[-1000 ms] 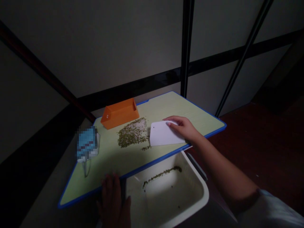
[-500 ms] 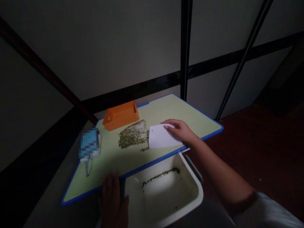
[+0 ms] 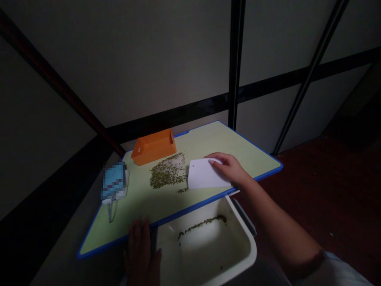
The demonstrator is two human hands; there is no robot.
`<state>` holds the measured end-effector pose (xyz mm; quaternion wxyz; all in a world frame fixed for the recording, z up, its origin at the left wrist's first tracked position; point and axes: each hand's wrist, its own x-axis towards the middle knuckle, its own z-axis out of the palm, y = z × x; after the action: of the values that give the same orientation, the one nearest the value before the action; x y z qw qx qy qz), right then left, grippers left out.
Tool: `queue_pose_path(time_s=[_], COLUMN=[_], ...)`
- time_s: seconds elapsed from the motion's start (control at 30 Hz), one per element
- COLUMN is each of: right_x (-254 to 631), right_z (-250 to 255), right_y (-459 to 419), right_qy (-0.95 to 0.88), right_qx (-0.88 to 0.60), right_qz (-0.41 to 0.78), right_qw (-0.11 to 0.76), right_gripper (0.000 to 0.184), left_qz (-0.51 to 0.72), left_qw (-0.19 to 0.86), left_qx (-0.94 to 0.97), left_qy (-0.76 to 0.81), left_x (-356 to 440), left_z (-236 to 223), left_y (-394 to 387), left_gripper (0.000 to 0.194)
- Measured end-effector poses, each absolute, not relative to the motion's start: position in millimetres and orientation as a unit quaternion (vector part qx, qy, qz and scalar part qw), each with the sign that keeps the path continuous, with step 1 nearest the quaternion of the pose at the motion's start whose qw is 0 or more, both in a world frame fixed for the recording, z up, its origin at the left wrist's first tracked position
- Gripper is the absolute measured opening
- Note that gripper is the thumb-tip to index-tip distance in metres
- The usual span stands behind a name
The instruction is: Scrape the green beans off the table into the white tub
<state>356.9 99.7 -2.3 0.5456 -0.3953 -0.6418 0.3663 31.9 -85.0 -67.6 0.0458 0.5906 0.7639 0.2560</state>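
Observation:
My right hand (image 3: 228, 169) grips a white plastic scraper (image 3: 205, 174) by its right side, thumb on top. The scraper's left edge stands beside a spread of small green grains (image 3: 166, 172) on the pale green table (image 3: 235, 147). Mixed in at the upper right of that spread are whitish bits. My left hand (image 3: 141, 246) lies in shadow at the table's front edge, fingers stretched out over the blue rim. Below the edge is a white bin (image 3: 250, 254), with a line of the green grains along its inside.
An orange open tray (image 3: 154, 147) sits at the table's back left. On the left side lies a blue pack (image 3: 113, 180), blurred out, on something white with a loop hanging from it. Cabinet panels (image 3: 172, 59) rise right behind the table.
The whole view has shifted slightly, so everything sits a little lower and to the right. Hands, scraper and grains keep their places relative to the table.

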Motion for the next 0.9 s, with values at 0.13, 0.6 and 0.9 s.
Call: queue_pose_path(time_s=[0.13,0.6,0.9], right_x=[358,358,358], right_z=[-3,-3,-4], right_y=[100,98,100], right_qy=[-0.592,-0.658,-0.667], right_qx=[-0.399,-0.395,-0.396], right_qz=[0.363,0.36,0.367], right_qw=[0.599,0.53,0.512], right_gripper=[0.029,0.025,0.025], left_qz=[0.248,0.212,0.213], left_qw=[0.053,0.066,0.089], left_qx=[0.594,0.566,0.558], left_qy=[0.764,0.794,0.797], left_x=[32,43,49], left_z=[-66,-53,-42], left_y=[-86,-85,-89], left_gripper=[0.064,0.064,0.062])
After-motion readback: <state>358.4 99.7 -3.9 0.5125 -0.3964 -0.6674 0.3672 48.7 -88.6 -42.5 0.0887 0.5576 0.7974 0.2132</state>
